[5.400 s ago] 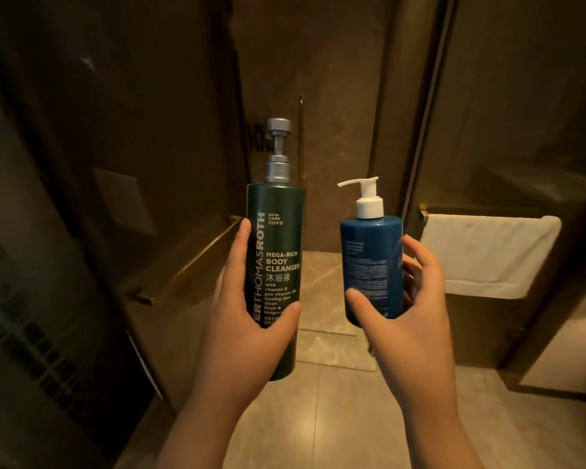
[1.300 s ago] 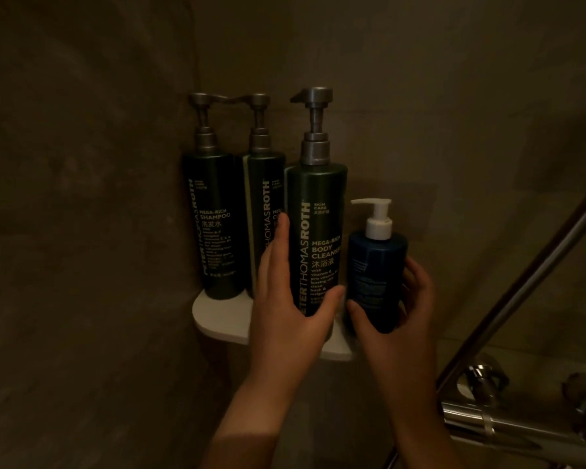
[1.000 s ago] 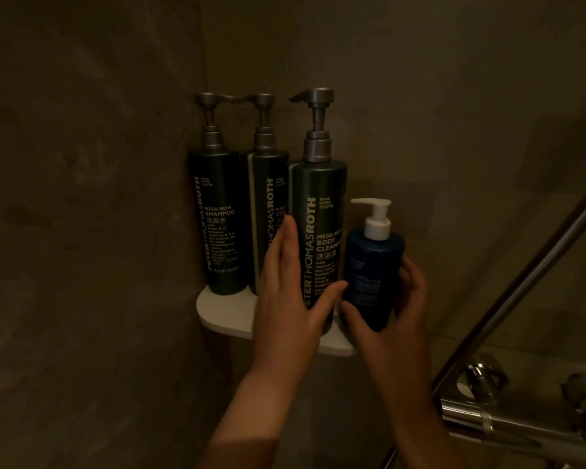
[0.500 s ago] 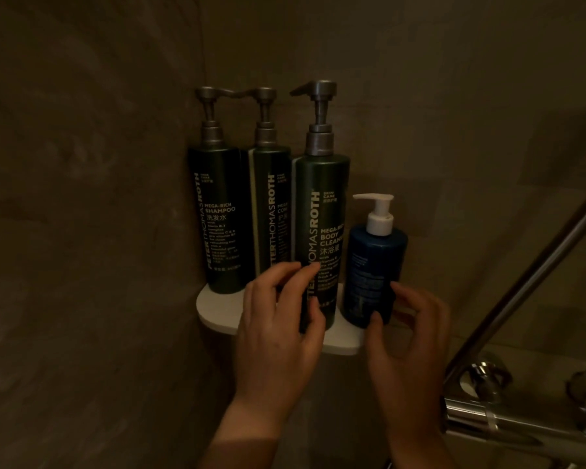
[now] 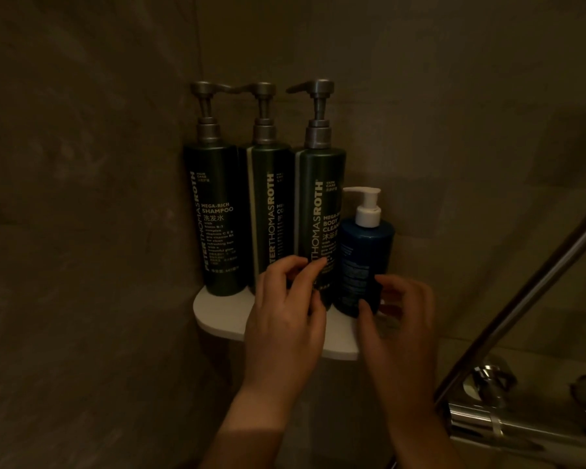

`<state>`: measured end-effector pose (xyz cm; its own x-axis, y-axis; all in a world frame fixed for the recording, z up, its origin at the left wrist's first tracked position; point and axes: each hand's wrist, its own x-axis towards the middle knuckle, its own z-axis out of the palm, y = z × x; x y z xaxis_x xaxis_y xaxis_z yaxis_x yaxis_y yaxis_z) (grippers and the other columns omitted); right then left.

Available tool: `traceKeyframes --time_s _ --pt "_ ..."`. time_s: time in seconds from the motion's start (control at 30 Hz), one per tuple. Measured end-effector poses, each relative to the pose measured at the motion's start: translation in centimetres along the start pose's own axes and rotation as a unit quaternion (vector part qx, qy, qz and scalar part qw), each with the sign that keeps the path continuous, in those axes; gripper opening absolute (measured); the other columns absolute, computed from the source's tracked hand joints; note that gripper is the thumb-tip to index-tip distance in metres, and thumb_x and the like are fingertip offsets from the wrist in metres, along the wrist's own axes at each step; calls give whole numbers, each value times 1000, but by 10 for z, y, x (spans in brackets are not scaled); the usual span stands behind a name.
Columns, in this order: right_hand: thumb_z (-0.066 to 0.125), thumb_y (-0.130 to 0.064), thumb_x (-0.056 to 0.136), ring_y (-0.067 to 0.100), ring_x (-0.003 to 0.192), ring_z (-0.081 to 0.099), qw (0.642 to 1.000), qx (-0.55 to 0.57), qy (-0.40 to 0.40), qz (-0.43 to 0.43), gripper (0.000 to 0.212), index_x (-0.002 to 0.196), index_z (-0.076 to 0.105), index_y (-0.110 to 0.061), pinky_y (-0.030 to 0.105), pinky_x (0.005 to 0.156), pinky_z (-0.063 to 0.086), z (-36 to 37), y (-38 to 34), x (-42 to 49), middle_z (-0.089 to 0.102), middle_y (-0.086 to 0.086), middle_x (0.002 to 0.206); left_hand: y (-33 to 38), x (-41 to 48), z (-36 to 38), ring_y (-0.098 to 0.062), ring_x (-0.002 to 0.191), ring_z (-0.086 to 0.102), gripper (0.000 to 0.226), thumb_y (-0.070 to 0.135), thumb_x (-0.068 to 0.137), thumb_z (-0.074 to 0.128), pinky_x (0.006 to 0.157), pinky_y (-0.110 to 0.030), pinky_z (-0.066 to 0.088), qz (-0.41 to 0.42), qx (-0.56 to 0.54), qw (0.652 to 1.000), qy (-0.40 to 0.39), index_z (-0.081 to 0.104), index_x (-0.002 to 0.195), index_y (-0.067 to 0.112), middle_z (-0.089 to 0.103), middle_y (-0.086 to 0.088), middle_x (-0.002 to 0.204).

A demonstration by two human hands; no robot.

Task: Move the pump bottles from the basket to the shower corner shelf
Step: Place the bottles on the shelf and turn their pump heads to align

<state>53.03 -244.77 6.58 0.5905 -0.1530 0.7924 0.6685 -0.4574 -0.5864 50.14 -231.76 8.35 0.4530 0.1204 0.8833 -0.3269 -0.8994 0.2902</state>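
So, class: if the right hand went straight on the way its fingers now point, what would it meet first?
Probably the small blue bottle on the white shelf: the right hand has its fingers curled around the bottle's base, though contact is hard to judge.

White corner shelf (image 5: 217, 313) carrying four upright pump bottles.

At the shelf's left edge stands the shampoo bottle (image 5: 217, 225); a second dark green bottle (image 5: 268, 211) sits in the back corner, touching it; the body cleanser bottle (image 5: 320, 198) follows to the right; a shorter blue bottle (image 5: 366, 258) with a white pump stands nearest the right edge. The front edge is bare.
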Motion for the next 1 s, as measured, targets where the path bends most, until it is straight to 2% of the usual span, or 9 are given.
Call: traceKeyframes --time_s 0.2,0.43,0.57,0.73,0.87,1.0 --pt "66 -6 79 3 95 53 1000 -2 -13 -5 35 106 56 -25 7 81 41 2 1 3 40 -15 106 -2 0 4 -17 108 50 45 12 81 63 78 -23 49 -12 0 1000 -27 57 126 16 46 -2 120" --pt "66 -3 79 -1 94 51 1000 -7 -15 -15 26 101 62 -18 4 81 40 1 2 3 39 -14 104 -3 0 5 -16 108 50 43 15 83 61 80 -22 46 -14 -1 999 -40 57 126 15 48 -3 118" --pt "65 -7 81 0 93 52 999 -10 -30 -11 24 101 62 -20 8 80 44 -1 0 4 40 -13 105 -2 -1 1 -15 107 50 43 14 82 63 77 -24 49 -18 -4 999 -44 57 125 15 50 -3 118" --pt "61 -10 84 -3 96 51 997 -3 -39 -60 23 104 58 -20 5 80 40 -8 -18 17 39 -18 106 -2 7 -16 -10 105 47 37 18 85 57 78 -19 41 -26 -2 1000 11 59 122 16 48 1 116" --pt "58 -13 87 1 98 50 992 20 -58 -108 20 105 58 -18 7 82 39 -11 -45 40 41 -16 106 -8 16 -32 -5 111 39 40 15 86 58 87 -18 34 -76 2 995 69 54 126 16 45 2 120" --pt "58 -13 88 6 100 52 982 44 -91 -157 19 106 57 -18 13 85 42 -11 -76 65 45 -10 105 -16 18 -43 -12 120 39 50 17 85 59 96 -26 33 -125 15 989 77 46 134 15 44 -4 129"
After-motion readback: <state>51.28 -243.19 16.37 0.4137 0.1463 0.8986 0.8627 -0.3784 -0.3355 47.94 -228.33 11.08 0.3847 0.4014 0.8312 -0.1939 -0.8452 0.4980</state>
